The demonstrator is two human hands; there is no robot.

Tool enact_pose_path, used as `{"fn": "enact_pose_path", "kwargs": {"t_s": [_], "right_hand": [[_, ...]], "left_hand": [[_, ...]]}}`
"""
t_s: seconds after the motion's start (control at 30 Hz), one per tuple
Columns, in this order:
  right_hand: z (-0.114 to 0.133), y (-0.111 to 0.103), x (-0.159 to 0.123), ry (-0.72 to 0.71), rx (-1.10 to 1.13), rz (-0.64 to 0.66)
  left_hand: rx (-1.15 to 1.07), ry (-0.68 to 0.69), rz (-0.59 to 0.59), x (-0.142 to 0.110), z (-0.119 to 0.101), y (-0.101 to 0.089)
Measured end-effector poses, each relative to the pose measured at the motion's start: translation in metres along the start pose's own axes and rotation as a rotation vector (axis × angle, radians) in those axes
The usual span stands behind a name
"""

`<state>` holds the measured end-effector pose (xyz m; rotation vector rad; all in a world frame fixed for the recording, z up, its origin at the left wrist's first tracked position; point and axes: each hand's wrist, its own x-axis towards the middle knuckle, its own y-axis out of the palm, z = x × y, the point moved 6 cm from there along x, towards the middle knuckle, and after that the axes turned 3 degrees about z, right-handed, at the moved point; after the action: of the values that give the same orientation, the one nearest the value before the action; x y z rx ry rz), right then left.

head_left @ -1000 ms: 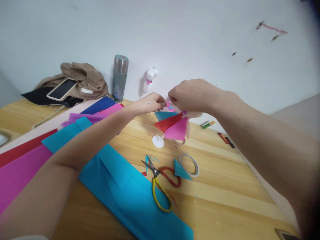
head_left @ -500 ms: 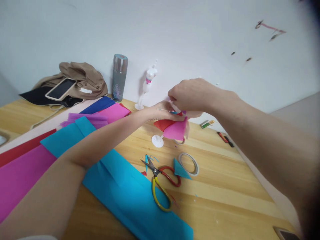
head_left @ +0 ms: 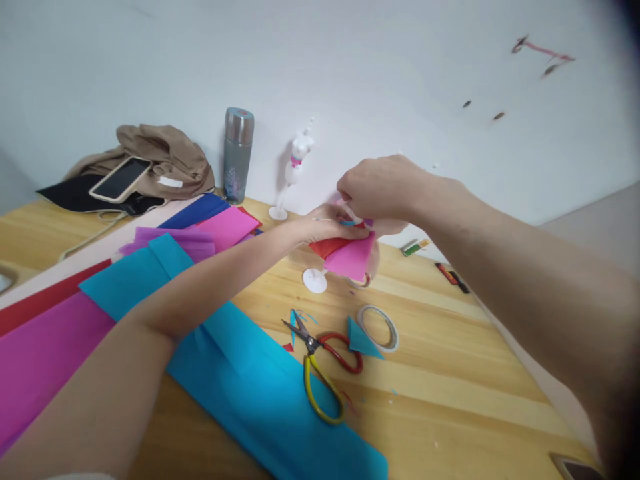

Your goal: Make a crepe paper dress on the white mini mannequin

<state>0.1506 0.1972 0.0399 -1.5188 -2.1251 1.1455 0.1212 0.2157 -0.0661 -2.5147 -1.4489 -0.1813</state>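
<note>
My left hand (head_left: pixel 327 228) is closed around a bundle of coloured paper above the table. A red piece of paper (head_left: pixel 325 248) and a pink piece of paper (head_left: pixel 353 259) hang below its fingers. Under them a white round base (head_left: pixel 315 281) shows; the figure it seems to belong to is mostly covered. My right hand (head_left: pixel 383 190) is bent over the top of the bundle with its fingers closed, and what they grip is hidden. Nearer to me lie scissors (head_left: pixel 313 344) with red and yellow handles, a roll of tape (head_left: pixel 379 328) and a blue paper scrap (head_left: pixel 362 340).
A white figurine (head_left: pixel 295 167) and a grey bottle (head_left: pixel 238 157) stand by the wall. At left are a brown bag (head_left: pixel 170 157), a phone (head_left: pixel 121 179) and purple paper (head_left: pixel 55 360). A large blue sheet (head_left: pixel 280 400) lies in front, under my left forearm.
Both hands stay at the paper bundle. The left hand's fingers and the pink paper have shifted very slightly; the scissors and other things lie as before.
</note>
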Motion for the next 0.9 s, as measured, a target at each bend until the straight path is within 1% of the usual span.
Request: {"fn": "enact_pose_path", "kwargs": {"t_s": [0.07, 0.1, 0.13, 0.17, 0.23, 0.27, 0.3, 0.33, 0.37, 0.43, 0.5, 0.6, 0.7, 0.8, 0.83, 0.9], "right_hand": [[-0.002, 0.003, 0.002, -0.005, -0.014, -0.001], [-0.002, 0.004, 0.003, -0.011, -0.023, -0.005], [-0.003, 0.005, 0.004, -0.013, -0.031, -0.012], [-0.003, 0.006, 0.004, -0.023, -0.034, -0.018], [-0.002, 0.006, 0.004, -0.022, -0.034, -0.015], [-0.002, 0.005, 0.004, -0.007, -0.030, -0.008], [-0.002, 0.005, 0.003, 0.012, -0.022, -0.004], [-0.002, 0.003, 0.003, 0.031, -0.007, -0.005], [-0.001, 0.002, 0.002, 0.037, 0.014, -0.010], [0.000, 0.001, 0.002, 0.041, 0.069, -0.016], [-0.001, 0.002, 0.003, 0.032, 0.139, -0.009], [-0.003, 0.003, 0.006, 0.032, 0.244, -0.019], [-0.006, 0.004, 0.009, 0.037, 0.237, -0.038], [-0.010, 0.009, 0.013, 0.047, 0.211, -0.022], [-0.011, 0.011, 0.016, 0.041, 0.238, -0.031], [-0.015, 0.014, 0.021, 0.007, 0.356, -0.102]], "left_hand": [[-0.031, 0.009, 0.067, -0.002, -0.001, 0.000], [-0.022, 0.014, 0.081, -0.005, -0.002, -0.001], [0.019, 0.010, 0.062, -0.008, -0.003, -0.003], [0.093, -0.006, 0.016, -0.013, -0.004, -0.005], [0.330, -0.046, -0.144, -0.026, -0.010, -0.012], [0.483, -0.046, -0.242, -0.035, -0.017, -0.014], [0.630, -0.010, -0.320, -0.044, -0.026, -0.012], [0.748, 0.058, -0.365, -0.052, -0.036, -0.008], [0.828, 0.116, -0.378, -0.058, -0.043, -0.001], [0.914, 0.208, -0.346, -0.065, -0.052, 0.015], [0.941, 0.240, -0.341, -0.063, -0.053, 0.024], [0.956, 0.228, -0.372, -0.053, -0.047, 0.030], [0.955, 0.192, -0.404, -0.042, -0.040, 0.032], [0.921, 0.189, -0.443, -0.037, -0.042, 0.032], [0.907, 0.187, -0.449, -0.036, -0.043, 0.033], [0.887, 0.161, -0.450, -0.033, -0.045, 0.034]]}}
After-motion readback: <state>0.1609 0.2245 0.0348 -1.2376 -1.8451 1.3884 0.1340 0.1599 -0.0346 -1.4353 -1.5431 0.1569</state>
